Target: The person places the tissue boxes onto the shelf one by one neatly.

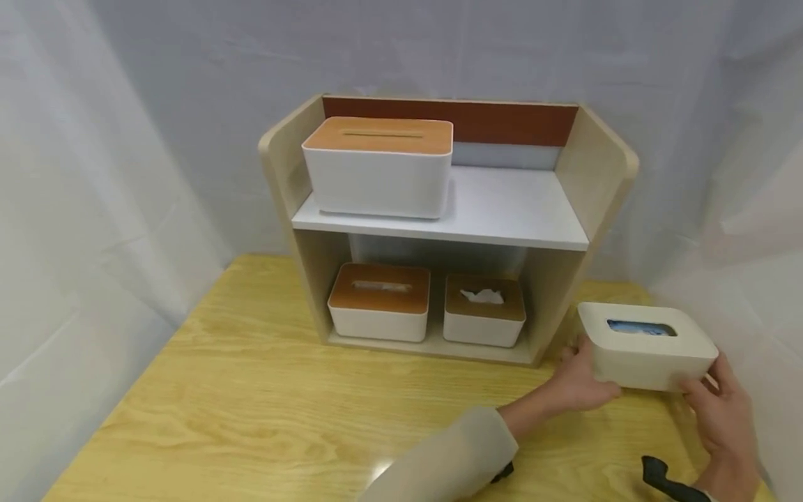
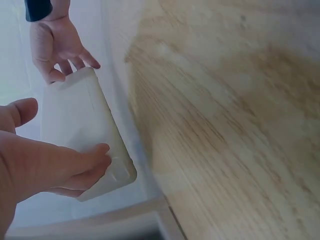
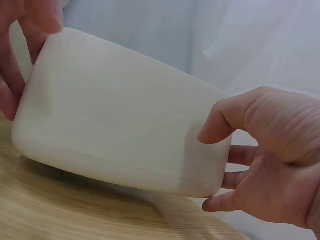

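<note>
A cream tissue box with an oval slot showing blue packaging is held between both hands, to the right of the shelf. My left hand grips its left end, and my right hand grips the right end, with the thumb on the front face. In the right wrist view the tissue box is tilted, its lower edge close over the wooden table. The left wrist view shows the fingers of the left hand along the underside of the box.
A two-tier shelf stands at the back of the table. On its upper tier sits a large white tissue box with wooden lid. Below are a wider wood-lidded box and a smaller one with tissue protruding. White curtains surround the table.
</note>
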Demonstrator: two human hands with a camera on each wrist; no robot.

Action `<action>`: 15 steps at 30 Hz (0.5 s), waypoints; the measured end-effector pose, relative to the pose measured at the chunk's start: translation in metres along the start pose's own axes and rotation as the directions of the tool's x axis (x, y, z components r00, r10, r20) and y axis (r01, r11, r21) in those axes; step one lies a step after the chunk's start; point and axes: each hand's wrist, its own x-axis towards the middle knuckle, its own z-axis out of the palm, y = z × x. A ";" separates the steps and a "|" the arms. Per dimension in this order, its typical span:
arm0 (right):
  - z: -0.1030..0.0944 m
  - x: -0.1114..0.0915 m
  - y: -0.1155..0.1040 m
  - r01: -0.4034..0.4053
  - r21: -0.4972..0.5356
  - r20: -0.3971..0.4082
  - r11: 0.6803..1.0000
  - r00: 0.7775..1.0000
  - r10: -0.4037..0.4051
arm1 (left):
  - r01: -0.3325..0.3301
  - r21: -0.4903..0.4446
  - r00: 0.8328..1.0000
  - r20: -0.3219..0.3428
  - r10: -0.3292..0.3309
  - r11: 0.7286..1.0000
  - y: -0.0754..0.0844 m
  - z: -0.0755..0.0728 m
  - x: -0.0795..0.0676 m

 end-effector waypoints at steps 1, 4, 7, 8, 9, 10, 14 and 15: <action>0.000 -0.001 -0.001 0.015 0.037 -0.023 0.999 1.000 -0.015 | -0.022 0.008 1.000 0.015 0.022 1.000 0.001 0.000 -0.003; 0.001 -0.005 -0.006 0.054 0.137 -0.088 0.989 0.995 -0.042 | -0.083 0.021 0.995 0.060 0.082 0.996 0.004 -0.003 -0.011; 0.001 -0.009 -0.012 0.078 0.183 -0.158 0.980 0.986 -0.049 | -0.134 0.025 0.986 0.107 0.130 0.991 0.007 -0.008 -0.021; 0.000 -0.010 -0.014 0.081 0.194 -0.172 0.978 0.984 -0.047 | -0.153 0.014 0.981 0.122 0.150 0.988 0.007 -0.009 -0.023; 0.000 -0.011 -0.016 0.085 0.210 -0.187 0.974 0.981 -0.045 | -0.172 0.003 0.976 0.136 0.170 0.985 0.007 -0.010 -0.026; -0.001 -0.012 -0.018 0.092 0.227 -0.197 0.969 0.979 -0.047 | -0.188 -0.010 0.971 0.149 0.187 0.982 0.007 -0.011 -0.028; -0.005 -0.016 -0.024 0.145 0.306 -0.201 0.941 0.976 -0.085 | -0.227 -0.034 0.958 0.170 0.230 0.973 0.008 -0.011 -0.039; -0.006 -0.017 -0.025 0.168 0.329 -0.200 0.929 0.974 -0.105 | -0.229 -0.036 0.958 0.170 0.232 0.973 0.008 -0.011 -0.042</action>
